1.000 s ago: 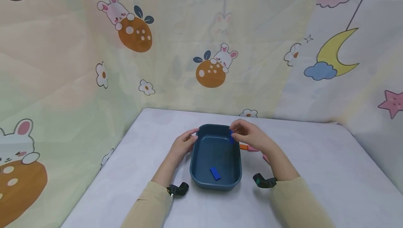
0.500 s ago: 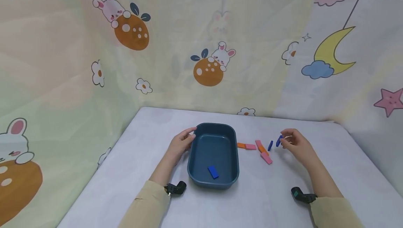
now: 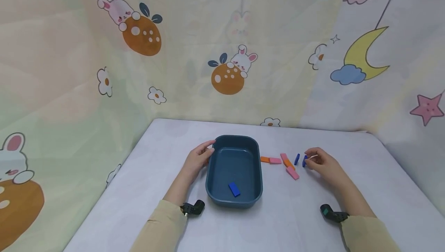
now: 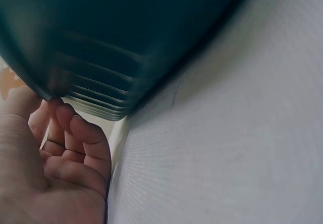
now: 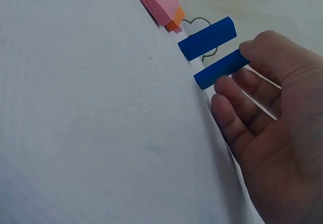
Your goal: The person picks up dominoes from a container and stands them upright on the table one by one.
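In the head view a dark blue rectangular tray [image 3: 234, 201] stands mid-table, with a flat blue block [image 3: 234, 189] lying inside its near end. My left hand [image 3: 196, 160] holds the tray's far left rim; in the left wrist view its fingers [image 4: 91, 138] curl against the outer wall. At the right, my right hand [image 3: 324, 165] pinches a narrow blue block [image 5: 220, 69] between thumb and fingers, upright at the table surface. Just left of it another blue block [image 5: 208, 37] stands on edge, a small gap apart.
Several pink and orange blocks lie between the tray and my right hand, among them a pink block [image 3: 292, 173] and an orange block [image 3: 265, 159] near the tray's right wall. The white table [image 3: 278, 221] backs onto a printed cloth [image 3: 187, 43].
My right hand has moved from the tray's far right rim out to the right with the blue block, then slightly left and lower beside the other blue block. My left hand stays on the tray.
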### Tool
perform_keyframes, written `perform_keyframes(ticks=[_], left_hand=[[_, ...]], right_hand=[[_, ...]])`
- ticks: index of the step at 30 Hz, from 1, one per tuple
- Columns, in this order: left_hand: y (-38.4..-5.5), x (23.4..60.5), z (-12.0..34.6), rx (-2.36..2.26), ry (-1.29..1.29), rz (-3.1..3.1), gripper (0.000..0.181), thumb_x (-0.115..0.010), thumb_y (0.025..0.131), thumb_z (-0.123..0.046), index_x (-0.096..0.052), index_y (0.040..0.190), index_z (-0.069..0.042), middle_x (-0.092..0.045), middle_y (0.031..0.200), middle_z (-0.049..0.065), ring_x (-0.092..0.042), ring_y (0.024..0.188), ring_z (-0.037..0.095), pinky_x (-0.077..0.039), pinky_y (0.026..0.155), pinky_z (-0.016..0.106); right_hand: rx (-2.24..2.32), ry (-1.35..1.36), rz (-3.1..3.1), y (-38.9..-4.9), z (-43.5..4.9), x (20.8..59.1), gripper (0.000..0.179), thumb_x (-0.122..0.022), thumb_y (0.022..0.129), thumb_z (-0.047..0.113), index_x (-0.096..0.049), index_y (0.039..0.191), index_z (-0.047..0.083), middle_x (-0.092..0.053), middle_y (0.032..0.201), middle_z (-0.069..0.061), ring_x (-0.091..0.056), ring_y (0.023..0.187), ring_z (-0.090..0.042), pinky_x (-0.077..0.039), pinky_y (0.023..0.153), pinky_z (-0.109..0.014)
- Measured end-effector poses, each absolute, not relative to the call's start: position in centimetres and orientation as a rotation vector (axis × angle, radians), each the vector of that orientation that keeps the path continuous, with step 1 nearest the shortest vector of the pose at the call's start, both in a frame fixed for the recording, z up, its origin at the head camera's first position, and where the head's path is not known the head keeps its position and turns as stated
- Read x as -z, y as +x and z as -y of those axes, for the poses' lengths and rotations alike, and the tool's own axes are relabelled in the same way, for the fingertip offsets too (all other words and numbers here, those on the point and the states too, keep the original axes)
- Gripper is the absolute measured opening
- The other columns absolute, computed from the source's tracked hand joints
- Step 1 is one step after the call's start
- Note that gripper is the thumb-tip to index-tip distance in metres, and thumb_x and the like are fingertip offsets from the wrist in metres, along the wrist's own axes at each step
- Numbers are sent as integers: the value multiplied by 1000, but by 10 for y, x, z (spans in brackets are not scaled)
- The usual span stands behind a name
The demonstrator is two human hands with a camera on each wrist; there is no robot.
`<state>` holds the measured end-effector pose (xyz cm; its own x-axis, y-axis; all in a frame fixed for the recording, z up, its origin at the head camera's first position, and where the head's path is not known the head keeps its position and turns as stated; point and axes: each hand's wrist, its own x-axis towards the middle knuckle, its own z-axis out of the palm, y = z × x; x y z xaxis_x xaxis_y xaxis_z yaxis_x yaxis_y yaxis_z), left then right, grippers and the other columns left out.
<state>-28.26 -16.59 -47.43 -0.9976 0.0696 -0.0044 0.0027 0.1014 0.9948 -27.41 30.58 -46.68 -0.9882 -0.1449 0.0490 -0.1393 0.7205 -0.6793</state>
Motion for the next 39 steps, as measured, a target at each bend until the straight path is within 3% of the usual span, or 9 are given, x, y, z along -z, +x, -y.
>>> perform_keyframes(ticks=[7,13,20,27,32,39], left_hand=[[-282,475,167,-2063,89,-2307,36,-66,93,-42,-63,129,-37,-58,91,4,-54,77,19,-48,69,28],[-282,475,164,-2069,82,-2297,37,-66,94,-39,-63,131,-33,-59,94,5,-55,78,19,-49,71,28],[-284,476,162,-2073,77,-2308,36,-65,95,-35,-63,131,-33,-59,93,4,-56,79,19,-49,71,29],[-283,477,165,-2059,54,-2317,37,-66,93,-43,-63,129,-36,-60,94,4,-56,80,19,-50,71,29],[-283,477,166,-2058,69,-2316,38,-66,93,-43,-63,130,-35,-60,93,3,-57,80,20,-50,73,30],[-285,478,166,-2044,69,-2339,37,-67,92,-45,-64,128,-36,-59,92,3,-57,80,19,-51,72,30]], right_hand=[[1157,-243,-2925,-272,-305,465,45,-61,98,39,-50,132,11,-60,121,-13,-60,90,-6,-47,76,-26],[1177,-188,-2990,-264,-287,435,44,-52,100,44,-52,130,11,-60,115,-12,-57,88,-18,-48,71,-26],[1008,-563,-2804,-260,-200,384,20,-63,97,34,-64,107,17,-66,99,-7,-58,85,-20,-50,72,-32],[793,-828,-2477,-270,-111,375,6,-64,96,30,-65,95,24,-64,86,0,-60,76,-18,-53,71,-34],[664,-940,-2143,-284,-78,382,14,-58,98,21,-70,104,22,-69,93,-2,-64,76,-19,-56,74,-36],[370,-827,-1917,-299,-52,393,33,-49,96,17,-75,108,35,-75,86,-5,-68,68,-16,-57,68,-31]])
